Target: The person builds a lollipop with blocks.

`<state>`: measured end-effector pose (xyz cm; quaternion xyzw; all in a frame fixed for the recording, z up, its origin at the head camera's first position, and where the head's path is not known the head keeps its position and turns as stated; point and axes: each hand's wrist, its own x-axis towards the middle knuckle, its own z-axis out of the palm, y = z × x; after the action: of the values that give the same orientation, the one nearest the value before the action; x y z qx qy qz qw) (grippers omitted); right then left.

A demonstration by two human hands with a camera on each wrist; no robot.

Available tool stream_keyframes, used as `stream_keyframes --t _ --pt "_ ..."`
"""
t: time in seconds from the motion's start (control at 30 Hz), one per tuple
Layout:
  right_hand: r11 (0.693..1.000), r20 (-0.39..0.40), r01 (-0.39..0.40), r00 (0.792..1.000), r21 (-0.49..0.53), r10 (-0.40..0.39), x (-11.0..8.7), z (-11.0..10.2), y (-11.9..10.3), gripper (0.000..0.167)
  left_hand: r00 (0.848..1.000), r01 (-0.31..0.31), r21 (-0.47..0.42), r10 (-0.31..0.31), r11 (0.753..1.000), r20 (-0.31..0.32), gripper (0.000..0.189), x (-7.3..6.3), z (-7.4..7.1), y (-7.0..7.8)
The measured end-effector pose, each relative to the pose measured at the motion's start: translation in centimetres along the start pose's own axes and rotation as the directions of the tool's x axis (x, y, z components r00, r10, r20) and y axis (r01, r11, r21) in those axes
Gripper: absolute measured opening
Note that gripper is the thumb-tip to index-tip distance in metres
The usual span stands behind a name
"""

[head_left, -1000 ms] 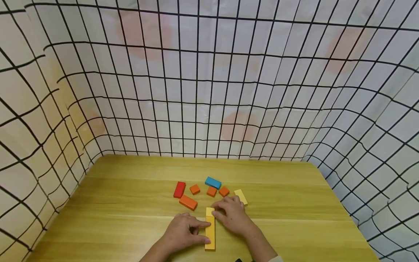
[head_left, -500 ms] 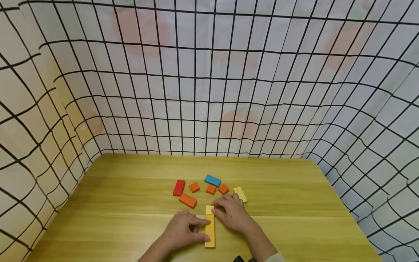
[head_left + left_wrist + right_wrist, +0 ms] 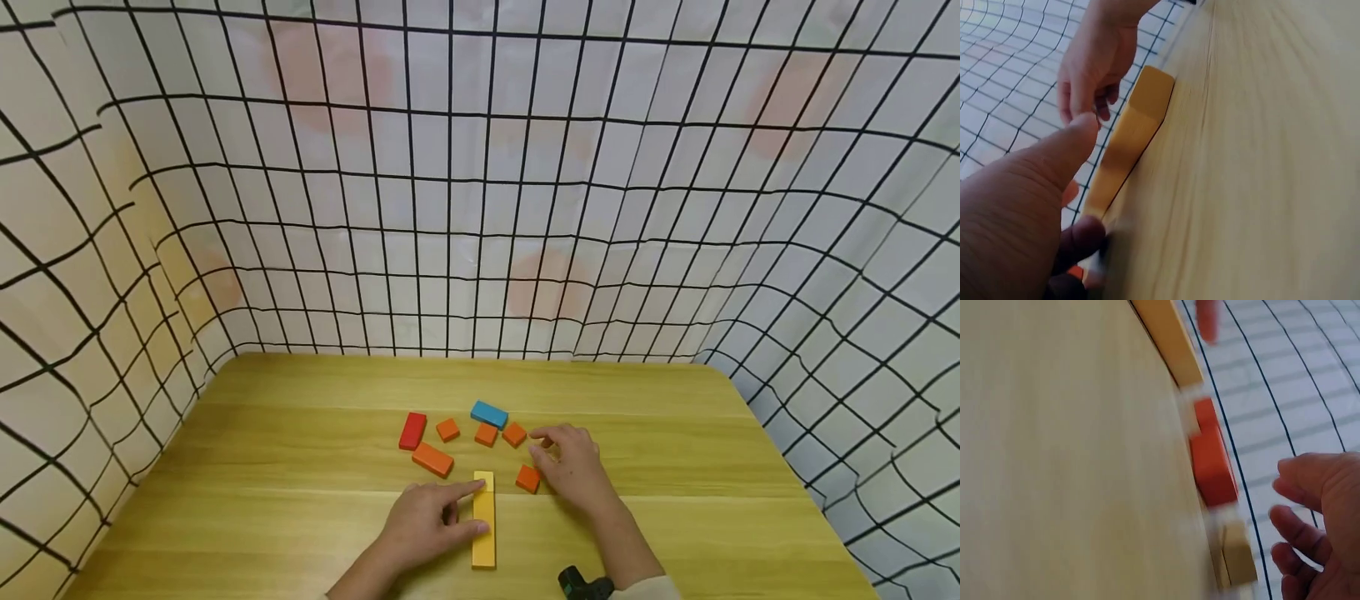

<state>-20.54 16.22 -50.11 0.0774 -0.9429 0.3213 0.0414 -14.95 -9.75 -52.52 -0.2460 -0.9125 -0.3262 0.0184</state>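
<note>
In the head view my left hand lies beside a row made of a long yellow block and a small light yellow block. Its index fingertip touches the small block and its thumb rests on the long one. My right hand is apart from the row, its fingers loosely bent with nothing between them. Close to its thumb lies a small orange block. In the right wrist view a pale yellow block sits near the fingers; the hand hides it in the head view.
Beyond the hands lie a red block, a longer orange block, a blue block and several small orange blocks. A black device shows by the right wrist. White grid-patterned cloth surrounds the wooden table.
My right hand has released the small light yellow block and moved right and away, uncovering a small orange block. My left index finger has shifted forward from the long block onto the small one.
</note>
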Motion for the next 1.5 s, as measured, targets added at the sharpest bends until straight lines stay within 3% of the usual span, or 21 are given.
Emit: stream_keyframes --t 0.13,0.3,0.37,0.67,1.27,1.5 --pt "0.993 -0.002 -0.114 0.994 0.01 0.114 0.1 -1.1 2.1 0.031 0.999 0.038 0.058 -0.038 0.998 0.006 0.058 0.1 0.2 0.4" --pt "0.976 0.119 -0.216 0.97 0.004 0.214 -0.1 -2.2 4.0 0.042 0.998 0.065 0.068 -0.066 0.996 0.017 0.055 0.0 0.5 0.5" --pt "0.977 0.146 -0.215 0.966 -0.013 0.215 -0.2 -2.4 4.2 0.044 0.998 0.065 0.059 -0.066 0.996 0.013 0.054 0.1 0.6 0.4" --pt "0.979 0.133 -0.185 0.972 -0.079 0.195 0.2 -2.9 3.5 0.036 0.998 0.058 0.08 -0.057 0.995 -0.016 0.054 0.6 0.6 0.2" --pt "0.976 0.139 -0.219 0.967 0.014 0.214 -0.1 -3.2 3.8 0.028 0.998 0.064 0.075 -0.065 0.995 0.003 0.056 0.4 0.4 0.4" --pt "0.976 0.131 -0.216 0.969 0.023 0.211 -0.2 -3.8 3.7 0.035 0.998 0.06 0.069 -0.06 0.996 0.002 0.054 0.4 0.3 0.4"
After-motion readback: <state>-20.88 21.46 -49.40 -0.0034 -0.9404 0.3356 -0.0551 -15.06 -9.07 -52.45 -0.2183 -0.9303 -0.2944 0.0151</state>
